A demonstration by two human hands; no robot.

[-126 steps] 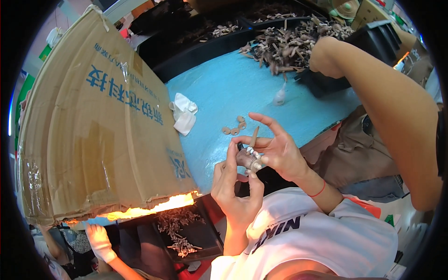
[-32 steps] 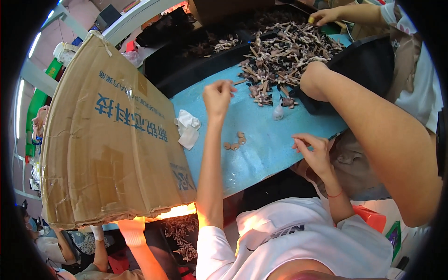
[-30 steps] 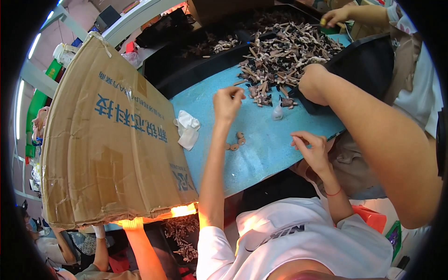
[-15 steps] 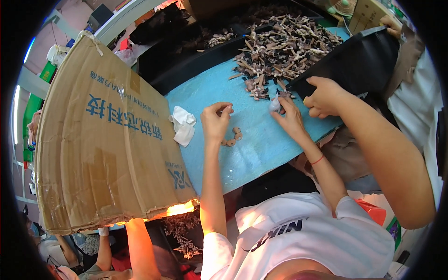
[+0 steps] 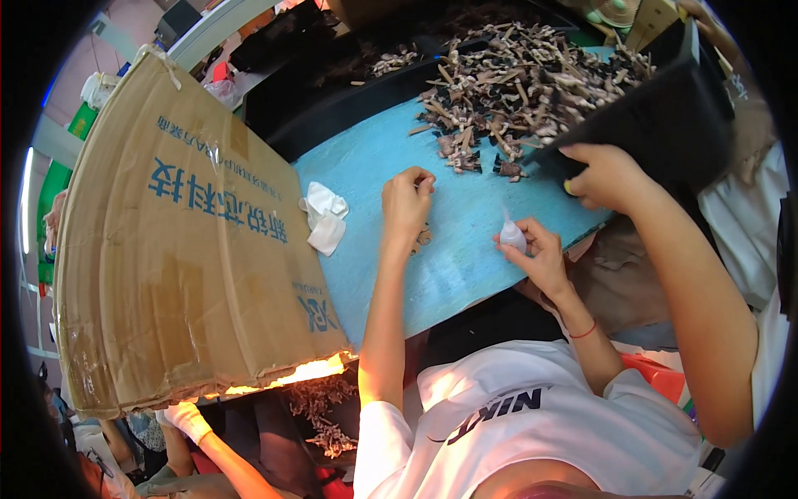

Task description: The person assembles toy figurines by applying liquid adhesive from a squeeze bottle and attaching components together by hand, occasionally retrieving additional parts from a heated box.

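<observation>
My left hand [image 5: 406,204] is raised over the blue tabletop [image 5: 366,249] with its fingers curled together; whatever is between the fingertips is hidden. Some small round brown pieces [image 5: 425,236] lie beside its wrist, partly covered by it. To the right, my right hand [image 5: 542,256] grips a small translucent squeeze bottle [image 5: 513,238], its thin nozzle pointing up and away from me. Beyond both hands lies a heap of small brown, pink and black figure-like parts [image 5: 515,83]. A few of these parts [image 5: 509,168] have settled at the heap's near edge.
A co-worker's hand [image 5: 611,179] on the right holds a tilted black bin [image 5: 644,112] against the heap. A large cardboard panel [image 5: 208,249] stands at the left, with crumpled white tissue [image 5: 324,218] beside it. Another black tray [image 5: 332,125] is behind.
My right hand has drawn back toward me from the heap with the squeeze bottle. My left hand has shifted right and slightly away. The co-worker's bin has tipped, and the heap extends farther right.
</observation>
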